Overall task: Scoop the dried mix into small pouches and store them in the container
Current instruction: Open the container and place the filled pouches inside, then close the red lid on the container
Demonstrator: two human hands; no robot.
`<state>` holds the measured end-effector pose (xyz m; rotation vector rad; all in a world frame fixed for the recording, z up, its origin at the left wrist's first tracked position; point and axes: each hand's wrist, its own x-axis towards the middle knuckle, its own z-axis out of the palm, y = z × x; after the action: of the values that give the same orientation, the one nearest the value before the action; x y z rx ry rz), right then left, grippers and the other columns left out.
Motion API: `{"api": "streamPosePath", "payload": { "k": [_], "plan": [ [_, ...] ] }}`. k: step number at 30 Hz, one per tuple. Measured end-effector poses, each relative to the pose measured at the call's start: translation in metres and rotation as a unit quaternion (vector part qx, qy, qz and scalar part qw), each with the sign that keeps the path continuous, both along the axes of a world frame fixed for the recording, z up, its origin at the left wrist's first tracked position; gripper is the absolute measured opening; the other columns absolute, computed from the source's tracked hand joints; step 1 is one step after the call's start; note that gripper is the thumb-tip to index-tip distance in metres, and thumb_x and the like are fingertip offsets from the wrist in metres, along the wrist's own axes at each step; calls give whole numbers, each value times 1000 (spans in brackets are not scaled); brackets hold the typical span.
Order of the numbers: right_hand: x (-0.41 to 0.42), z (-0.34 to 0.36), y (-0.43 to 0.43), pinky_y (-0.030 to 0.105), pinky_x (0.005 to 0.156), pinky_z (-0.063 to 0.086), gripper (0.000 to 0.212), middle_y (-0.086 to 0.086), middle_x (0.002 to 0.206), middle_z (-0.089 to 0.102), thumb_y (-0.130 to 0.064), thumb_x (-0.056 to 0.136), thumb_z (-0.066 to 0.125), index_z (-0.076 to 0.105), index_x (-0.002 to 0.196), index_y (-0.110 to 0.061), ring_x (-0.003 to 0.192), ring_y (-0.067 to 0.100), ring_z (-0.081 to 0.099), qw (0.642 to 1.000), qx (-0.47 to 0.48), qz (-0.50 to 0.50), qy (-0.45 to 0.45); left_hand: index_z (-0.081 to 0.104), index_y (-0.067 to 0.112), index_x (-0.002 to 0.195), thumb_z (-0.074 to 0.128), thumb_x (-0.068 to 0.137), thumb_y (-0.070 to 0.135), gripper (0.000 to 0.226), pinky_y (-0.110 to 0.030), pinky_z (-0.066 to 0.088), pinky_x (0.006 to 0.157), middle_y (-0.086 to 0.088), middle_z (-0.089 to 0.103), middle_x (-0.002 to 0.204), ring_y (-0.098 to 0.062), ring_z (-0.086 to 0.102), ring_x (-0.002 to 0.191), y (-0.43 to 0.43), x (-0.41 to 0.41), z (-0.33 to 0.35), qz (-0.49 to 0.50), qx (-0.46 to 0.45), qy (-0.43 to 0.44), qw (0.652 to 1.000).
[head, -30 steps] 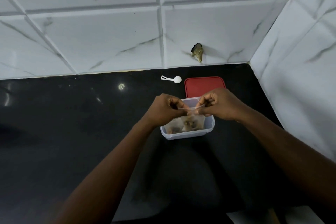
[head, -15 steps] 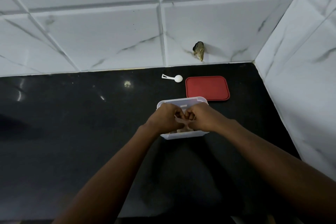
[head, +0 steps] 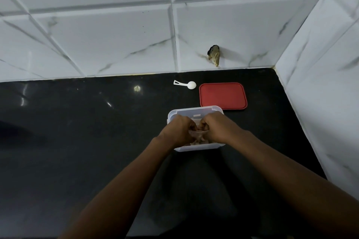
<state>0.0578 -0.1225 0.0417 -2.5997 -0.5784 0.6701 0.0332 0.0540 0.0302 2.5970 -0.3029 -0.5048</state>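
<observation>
Leftmost, glossy black worktop with a few light glints on it, white marble-look tiled wall behind. White plastic scoop lies flat near the wall edge, handle to the left, bowl to the right, nothing touching it, apart from the container. Left hand reaches in from below, fingers curled, pinching the left side of a small clear pouch. Pouch is crumpled, held between both hands, low over the container or in it, cannot tell which. Clear plastic container sits open on the worktop at centre, its far rim showing past the knuckles, near wall showing under the wrists. Brownish dried mix shows under the hands, cannot tell how much is in the pouch versus loose in the container. Right hand mirrors the left, fingers curled, pinching the pouch's right side, knuckles nearly touching the left hand. Red lid lies flat just behind and right of the container, corner close to its rim. Dark chipped hole in the wall above the lid. Side wall of the same tile closes the right edge
</observation>
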Motion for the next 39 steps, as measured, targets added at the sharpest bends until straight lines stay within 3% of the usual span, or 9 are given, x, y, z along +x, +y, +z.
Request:
{"api": "streamPosePath", "payload": {
  "k": [5, 11, 15, 21, 28, 32, 34, 36, 39],
  "plan": [
    [1, 16, -14, 27, 78, 60, 26, -7, 92, 72, -17, 80, 85, 74, 103, -20, 80, 2, 67, 995, 70, -50, -54, 76, 21, 104, 82, 84, 26, 22, -29, 57, 78, 9, 74, 104, -6, 65, 85, 11, -3, 5, 40, -32, -33, 998],
    [3, 8, -13, 27, 76, 60, 19, -10, 86, 68, -17, 80, 84, 72, 92, -24, 77, 2, 66, 994, 60, -54, -73, 71, 27, 99, 79, 87, 29, 14, -26, 49, 72, 15, 59, 95, -5, 58, 89, 14, 2, 9, 40, 26, -86, 995],
    [4, 1, -6, 29, 80, 59, 17, -13, 89, 63, -16, 84, 81, 71, 96, -24, 82, 2, 62, 994, 48, -40, -91, 71, 25, 101, 77, 89, 24, 13, -34, 59, 81, 9, 66, 102, -10, 64, 94, 10, 8, 4, 43, 42, -63, 996],
    [8, 12, -23, 12, 68, 54, 18, -12, 80, 69, -12, 82, 82, 75, 96, -18, 73, -3, 65, 982, 132, -84, -104, 77, 19, 89, 82, 83, 20, 8, -25, 58, 71, 10, 73, 83, -3, 67, 74, 14, 20, 7, 80, -97, -97, 987],
    [40, 11, -56, 3, 65, 46, 13, -10, 82, 71, -13, 85, 79, 77, 98, -16, 74, -3, 65, 926, 202, -283, -149, 79, 10, 97, 76, 89, 10, 9, 2, 45, 69, 6, 75, 89, 15, 63, 69, -5, 59, 25, 161, -200, -87, 963],
    [64, -7, -77, 19, 82, 48, 28, 2, 105, 74, -15, 85, 79, 74, 113, -11, 90, 10, 66, 909, 171, -364, -110, 77, 11, 112, 71, 93, 16, 20, -1, 43, 73, 1, 74, 107, 1, 63, 83, -17, 91, 18, 194, -175, -4, 965],
    [73, -19, -85, 26, 92, 50, 36, 7, 114, 74, -16, 84, 80, 72, 118, -10, 100, 17, 67, 907, 148, -384, -92, 75, 11, 117, 70, 94, 21, 25, -17, 45, 87, -1, 70, 114, -8, 61, 94, -22, 105, 11, 191, -138, 41, 971],
    [80, -27, -90, 32, 100, 49, 43, 10, 120, 72, -19, 82, 80, 70, 123, -8, 109, 22, 67, 908, 129, -392, -77, 76, 10, 112, 70, 94, 23, 23, -25, 44, 86, -2, 69, 108, -11, 59, 88, -27, 117, 2, 196, -122, 77, 970],
    [88, -33, -91, 36, 100, 49, 47, 16, 118, 71, -19, 81, 81, 69, 124, -4, 110, 29, 66, 904, 124, -403, -70, 69, 10, 90, 71, 95, 27, 18, -25, 43, 69, -3, 63, 84, -10, 54, 71, -33, 132, -11, 217, -129, 124, 960]
  ]
}}
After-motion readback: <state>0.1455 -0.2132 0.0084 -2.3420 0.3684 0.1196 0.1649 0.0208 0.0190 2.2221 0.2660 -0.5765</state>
